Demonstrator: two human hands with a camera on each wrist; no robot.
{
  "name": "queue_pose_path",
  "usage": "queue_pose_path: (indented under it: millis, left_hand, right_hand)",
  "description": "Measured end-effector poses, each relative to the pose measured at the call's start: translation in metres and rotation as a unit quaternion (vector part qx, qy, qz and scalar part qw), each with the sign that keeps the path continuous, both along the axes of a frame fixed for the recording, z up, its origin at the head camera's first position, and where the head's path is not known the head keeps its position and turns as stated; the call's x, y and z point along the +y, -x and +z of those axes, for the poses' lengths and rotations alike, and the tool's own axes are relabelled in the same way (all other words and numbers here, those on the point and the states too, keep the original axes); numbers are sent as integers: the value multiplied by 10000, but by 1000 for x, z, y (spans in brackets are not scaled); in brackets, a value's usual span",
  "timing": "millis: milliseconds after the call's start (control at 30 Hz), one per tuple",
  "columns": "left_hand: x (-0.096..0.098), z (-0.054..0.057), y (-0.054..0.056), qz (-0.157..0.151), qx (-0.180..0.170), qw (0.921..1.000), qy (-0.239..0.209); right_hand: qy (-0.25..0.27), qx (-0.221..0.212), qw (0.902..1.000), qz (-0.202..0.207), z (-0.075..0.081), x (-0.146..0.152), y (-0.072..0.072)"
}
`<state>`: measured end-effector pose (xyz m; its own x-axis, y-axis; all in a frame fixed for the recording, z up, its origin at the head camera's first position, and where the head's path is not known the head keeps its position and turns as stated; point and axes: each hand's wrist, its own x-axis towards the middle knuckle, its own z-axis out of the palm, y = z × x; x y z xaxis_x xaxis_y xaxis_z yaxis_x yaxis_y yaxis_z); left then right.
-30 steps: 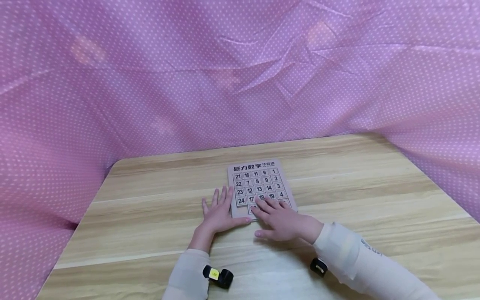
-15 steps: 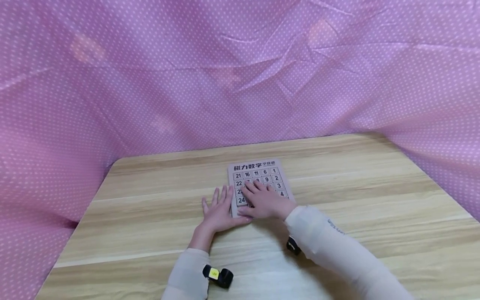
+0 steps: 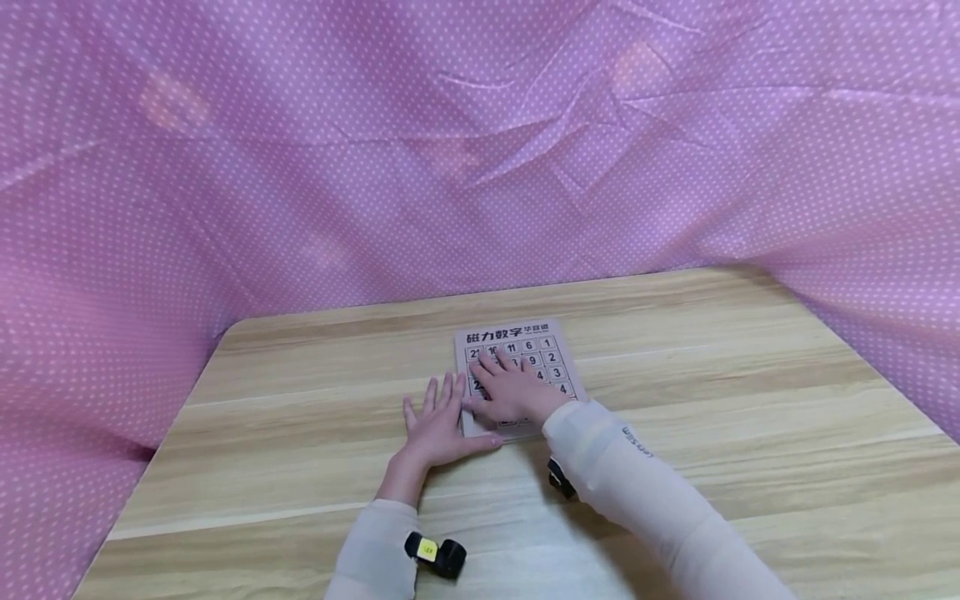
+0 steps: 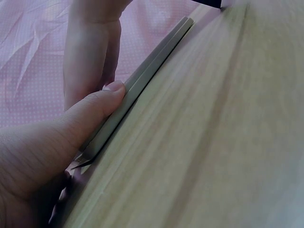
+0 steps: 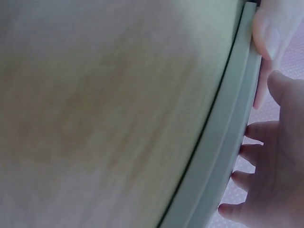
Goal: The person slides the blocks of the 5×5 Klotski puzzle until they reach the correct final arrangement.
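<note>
A number slide puzzle [image 3: 482, 423] lies flat on the table in the head view, its square numbered tiles [image 3: 547, 343] in rows below a line of black characters. My left hand [image 3: 435, 431] rests spread at its near left corner, fingers along the left side, thumb against the near edge. In the left wrist view that thumb presses the puzzle's side [image 4: 142, 78]. My right hand [image 3: 510, 392] lies over the left part of the tiles and hides several of them. Its fingertips touch the top face of the puzzle in the right wrist view, fingers [image 5: 244, 180] spread.
The wood-grain table [image 3: 300, 433] extends on both sides of the puzzle. A pink dotted cloth [image 3: 375, 167] hangs behind and around it. Black wrist cameras [image 3: 450, 558] are strapped at both sleeves.
My right hand has moved from the near right part of the puzzle up and left over the tiles, its arm following. The left hand and the puzzle have stayed in place.
</note>
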<state>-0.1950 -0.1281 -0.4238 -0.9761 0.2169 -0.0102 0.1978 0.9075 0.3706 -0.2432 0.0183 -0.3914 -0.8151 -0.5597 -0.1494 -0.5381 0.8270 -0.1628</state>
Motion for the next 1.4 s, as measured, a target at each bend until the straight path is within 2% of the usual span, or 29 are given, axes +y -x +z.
queue_pose_path:
  millis: [300, 533, 867, 1067, 1267, 1400]
  left_hand:
    - [-1, 0, 1, -8, -28, 10000, 87]
    - [-1, 1, 1, -20, -24, 10000, 86]
    - [-1, 1, -1, -58, 97, 9999, 36]
    - [0, 0, -2, 16, 34, 10000, 78]
    - [3, 2, -4, 69, -28, 9999, 89]
    - [4, 4, -6, 123, -77, 9999, 31]
  right_hand:
    - [-136, 21, 9999, 69, 3, 2, -9]
    - [-196, 198, 9994, 186, 3, 5, -17]
    - [46, 151, 9995, 281, 2, 10, -28]
    - [223, 9, 9993, 285, -1, 18, -23]
    - [509, -111, 9985, -157, 1, 46, -9]
    - [503, -118, 9980, -373, 0, 66, -1]
